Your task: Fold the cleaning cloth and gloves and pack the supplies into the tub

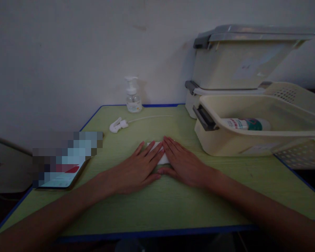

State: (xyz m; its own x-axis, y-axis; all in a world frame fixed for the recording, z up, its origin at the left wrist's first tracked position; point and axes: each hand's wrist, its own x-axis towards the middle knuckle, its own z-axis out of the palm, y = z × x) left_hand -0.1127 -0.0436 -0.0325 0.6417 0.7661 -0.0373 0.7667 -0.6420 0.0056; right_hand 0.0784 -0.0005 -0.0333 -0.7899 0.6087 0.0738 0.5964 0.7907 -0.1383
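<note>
A small white folded piece [163, 160], paper or cloth, lies on the green tabletop [157, 213]. My left hand [138, 171] rests flat over its left part, fingers stretched out and slightly spread. From the other side, my right hand [186, 168] lies flat with straight fingers along the piece's right edge. The fingertips of both hands meet near its top, and the two thumbs point toward each other below it. Much of the white piece is hidden under the fingers. Neither hand grips anything.
Behind the hands are a white trigger spray head with a thin tube [118, 125] and a clear pump bottle [133, 103]. At left lies a tablet-like device [55, 180], partly pixelated. On the right, a cream bin [225, 143] holds a bottle [244, 123]; lidded boxes [225, 66] stand behind.
</note>
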